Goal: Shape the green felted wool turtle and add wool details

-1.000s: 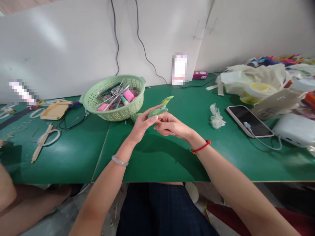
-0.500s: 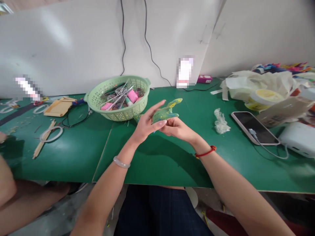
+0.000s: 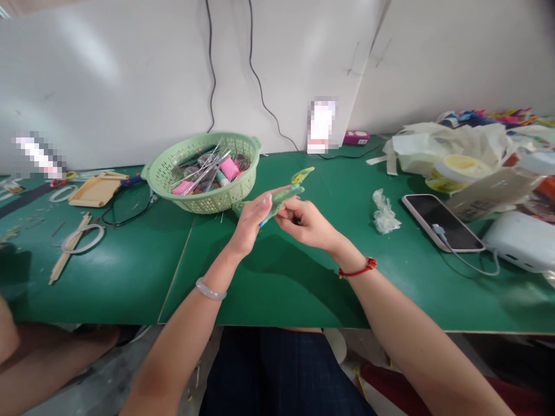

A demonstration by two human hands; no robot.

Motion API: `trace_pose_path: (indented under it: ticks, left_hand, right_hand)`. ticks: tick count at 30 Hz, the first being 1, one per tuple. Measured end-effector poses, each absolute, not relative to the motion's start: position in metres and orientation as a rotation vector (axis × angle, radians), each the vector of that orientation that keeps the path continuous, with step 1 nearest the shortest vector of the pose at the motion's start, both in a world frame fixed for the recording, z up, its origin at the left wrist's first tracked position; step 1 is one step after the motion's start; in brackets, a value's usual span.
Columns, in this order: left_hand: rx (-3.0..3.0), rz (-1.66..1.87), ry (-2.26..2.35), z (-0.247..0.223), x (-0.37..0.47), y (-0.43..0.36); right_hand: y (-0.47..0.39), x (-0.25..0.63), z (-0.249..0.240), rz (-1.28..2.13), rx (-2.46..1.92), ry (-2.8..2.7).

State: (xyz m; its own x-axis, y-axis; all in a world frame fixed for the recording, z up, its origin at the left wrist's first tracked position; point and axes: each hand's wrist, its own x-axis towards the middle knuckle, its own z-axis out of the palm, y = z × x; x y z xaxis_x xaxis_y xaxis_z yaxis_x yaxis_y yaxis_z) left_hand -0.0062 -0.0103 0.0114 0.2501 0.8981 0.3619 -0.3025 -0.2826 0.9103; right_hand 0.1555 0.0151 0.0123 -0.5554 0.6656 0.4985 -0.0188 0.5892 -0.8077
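Note:
A green, yellow and blue translucent piece [image 3: 280, 203] is held above the green table, its yellow-green tip pointing up to the right. My left hand [image 3: 254, 222] grips it from the left, thumb on the near side. At its right side is my right hand [image 3: 310, 224], fingers curled and pinched against the piece's edge; whether anything small is between those fingertips is hidden. Just behind and left of my hands stands a light green basket [image 3: 199, 203] with metal rods, pink blocks and other small items.
On the right lie crumpled clear plastic [image 3: 385, 212], a phone [image 3: 444, 222] with a cable, a white box [image 3: 522, 240], a bottle and bags. On the left are a wooden tray [image 3: 96, 190], a white ring [image 3: 100, 234] and wooden strips. Another person's leg [image 3: 56, 358] shows lower left.
The piece has been turned in my left hand and now appears more edge-on. My right hand's fingers have shifted along its right edge. The view has moved slightly.

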Motion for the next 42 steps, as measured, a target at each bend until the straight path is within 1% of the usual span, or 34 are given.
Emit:
trace_pose_path:
  ticks: [8, 20, 26, 34, 38, 42]
  left_hand:
    - [1.433, 1.298, 0.714, 0.007, -0.012, -0.004]
    - [1.496, 1.284, 0.770, 0.016, -0.009, -0.010]
    - [1.483, 1.268, 0.765, 0.014, -0.012, -0.009]
    - [1.477, 1.270, 0.795, 0.012, -0.017, -0.004]
    - [1.397, 1.365, 0.798, 0.011, -0.018, -0.001]
    - [1.152, 1.375, 0.685, 0.014, -0.018, -0.001]
  right_hand:
    - [0.016, 0.156, 0.010, 1.067, -0.549, -1.988]
    - [0.017, 0.157, 0.007, 0.968, -0.592, -2.039]
    - [0.015, 0.158, 0.006, 0.881, -0.613, -2.052]
    - [0.021, 0.157, 0.001, 0.868, -0.633, -2.075]
    - [0.018, 0.154, 0.004, 0.968, -0.549, -2.040]
    - [0.011, 0.149, 0.011, 1.204, -0.465, -1.943]
